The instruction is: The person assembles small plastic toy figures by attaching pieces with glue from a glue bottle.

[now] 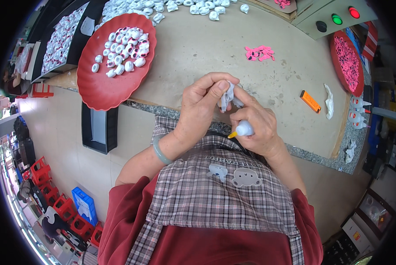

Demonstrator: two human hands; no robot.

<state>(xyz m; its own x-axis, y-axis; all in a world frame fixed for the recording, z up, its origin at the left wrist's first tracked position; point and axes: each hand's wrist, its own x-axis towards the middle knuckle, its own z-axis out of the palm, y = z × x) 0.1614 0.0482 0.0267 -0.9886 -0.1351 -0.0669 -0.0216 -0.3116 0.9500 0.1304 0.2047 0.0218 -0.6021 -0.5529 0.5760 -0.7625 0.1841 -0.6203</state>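
Note:
Just beyond the table's near edge, my left hand (199,102) pinches a crumpled white tissue (228,100) between thumb and fingers. My right hand (260,125) is wrapped round a small squeeze bottle (244,128) with a yellow nozzle, pointing toward me and to the left. Its index finger reaches up to the tissue and touches it. Whatever the tissue may cover is hidden. A small pile of pink pieces (260,53) lies on the table beyond my hands. To the left, a red scalloped plate (92,86) bears many small white rounded pieces (126,48), some with pink and black parts.
More white pieces (202,6) lie at the far edge. At the right are an orange box-like tool (310,101), another crumpled tissue (329,101), a red dish of pink pieces (347,62) and small bottles (357,117). A control box with buttons (336,19) stands far right; a black bin (100,128) is lower left.

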